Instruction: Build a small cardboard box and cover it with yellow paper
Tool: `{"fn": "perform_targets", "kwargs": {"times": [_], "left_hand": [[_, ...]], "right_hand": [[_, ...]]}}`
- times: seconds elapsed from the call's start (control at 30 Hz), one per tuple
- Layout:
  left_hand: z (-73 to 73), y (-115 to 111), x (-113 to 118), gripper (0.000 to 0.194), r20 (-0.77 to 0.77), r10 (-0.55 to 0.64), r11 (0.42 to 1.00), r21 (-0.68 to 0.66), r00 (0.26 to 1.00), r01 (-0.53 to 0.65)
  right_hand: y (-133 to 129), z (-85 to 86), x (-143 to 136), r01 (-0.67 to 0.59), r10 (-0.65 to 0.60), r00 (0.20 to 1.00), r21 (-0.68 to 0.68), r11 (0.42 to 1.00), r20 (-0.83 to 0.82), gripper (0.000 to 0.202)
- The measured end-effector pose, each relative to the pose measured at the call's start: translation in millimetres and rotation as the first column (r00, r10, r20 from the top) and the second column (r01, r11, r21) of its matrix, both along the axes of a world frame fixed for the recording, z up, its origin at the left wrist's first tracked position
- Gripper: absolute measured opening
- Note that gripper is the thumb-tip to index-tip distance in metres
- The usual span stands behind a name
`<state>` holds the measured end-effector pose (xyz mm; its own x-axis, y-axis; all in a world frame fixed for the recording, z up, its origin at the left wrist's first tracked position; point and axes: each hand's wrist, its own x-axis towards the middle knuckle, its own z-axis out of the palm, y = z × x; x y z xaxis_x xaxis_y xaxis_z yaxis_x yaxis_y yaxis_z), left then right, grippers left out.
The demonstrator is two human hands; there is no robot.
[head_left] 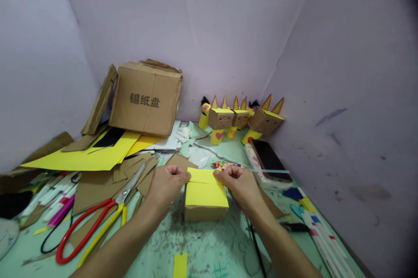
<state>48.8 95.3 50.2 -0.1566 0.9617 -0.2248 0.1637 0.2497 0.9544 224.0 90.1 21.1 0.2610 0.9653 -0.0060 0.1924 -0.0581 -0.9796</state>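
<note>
A small cardboard box (205,214) sits on the table in front of me, its top covered by yellow paper (209,193). My left hand (171,181) pinches the far left corner of this paper between thumb and fingers. At the far right corner, my right hand (237,181) grips the paper the same way. A short slit or fold line runs across the paper near its far edge. Nearer to me lies a small yellow paper strip (180,265).
Large scissors (119,199) lie left over cardboard scraps and markers. Behind stands a cardboard box (146,99) beside yellow sheets (94,156). Several horned cardboard figures (220,119) stand at the back right. A phone (269,160) rests on a packet; white markers (323,234) lie right.
</note>
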Motion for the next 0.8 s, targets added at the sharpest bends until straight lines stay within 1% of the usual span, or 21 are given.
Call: {"fn": "perform_targets", "kwargs": {"times": [0.17,0.37,0.43,0.47,0.5,0.57,0.6,0.63,0.67,0.73,0.77,0.8], "left_hand": [[0.0,0.4,-1.0,0.016,0.004,-0.012,0.999,-0.044,1.000,0.012],[-8.6,1.5,-3.2,0.018,0.109,-0.081,0.990,-0.106,0.991,0.093],[-11.4,1.2,-2.9,0.023,0.133,-0.080,0.989,-0.110,0.988,0.095],[-12.6,1.2,-2.6,0.029,0.139,-0.070,0.992,-0.096,0.988,0.084],[-13.7,1.4,-2.2,0.038,0.141,-0.059,0.996,-0.057,0.988,0.068],[-15.3,2.0,-1.4,0.055,0.110,-0.052,0.994,0.100,0.993,0.041],[-15.7,2.2,-1.1,0.057,0.064,-0.067,0.978,0.203,0.996,0.053],[-15.9,2.1,-0.8,0.054,-0.001,-0.101,0.949,0.301,0.995,0.096],[-16.0,1.8,-0.6,0.046,-0.071,-0.138,0.912,0.380,0.988,0.155],[-16.1,0.5,-0.2,0.026,-0.185,-0.198,0.845,0.465,0.962,0.264],[-16.4,-0.5,0.1,0.023,-0.215,-0.215,0.824,0.483,0.953,0.295],[-16.8,-1.4,0.4,0.023,-0.226,-0.220,0.816,0.490,0.949,0.306]], "right_hand": [[-2.5,-2.4,-2.3,0.020,-0.022,0.998,-0.025,0.999,-0.059,0.031],[-10.4,-10.7,-11.3,0.007,-0.020,0.981,-0.066,0.998,-0.193,0.030],[-12.2,-12.2,-14.8,-0.016,-0.008,0.962,-0.087,0.996,-0.274,0.029],[-12.6,-12.7,-16.2,-0.027,-0.005,0.945,-0.093,0.995,-0.328,0.029],[-12.7,-13.1,-17.2,-0.031,-0.007,0.925,-0.094,0.995,-0.381,0.029],[-12.0,-13.2,-17.7,-0.010,-0.030,0.889,-0.085,0.996,-0.457,0.030],[-11.3,-12.9,-17.3,0.014,-0.045,0.882,-0.069,0.998,-0.469,0.031],[-10.5,-12.3,-16.4,0.032,-0.048,0.885,-0.042,0.999,-0.463,0.032],[-9.8,-11.2,-15.2,0.037,-0.035,0.900,-0.004,0.999,-0.434,0.031],[-8.6,-7.8,-12.0,0.011,0.022,0.954,0.106,0.994,-0.300,0.023],[-8.4,-5.7,-10.2,-0.018,0.051,0.979,0.167,0.986,-0.196,0.018],[-8.5,-3.5,-8.5,-0.055,0.075,0.994,0.221,0.974,-0.080,0.014]]}}
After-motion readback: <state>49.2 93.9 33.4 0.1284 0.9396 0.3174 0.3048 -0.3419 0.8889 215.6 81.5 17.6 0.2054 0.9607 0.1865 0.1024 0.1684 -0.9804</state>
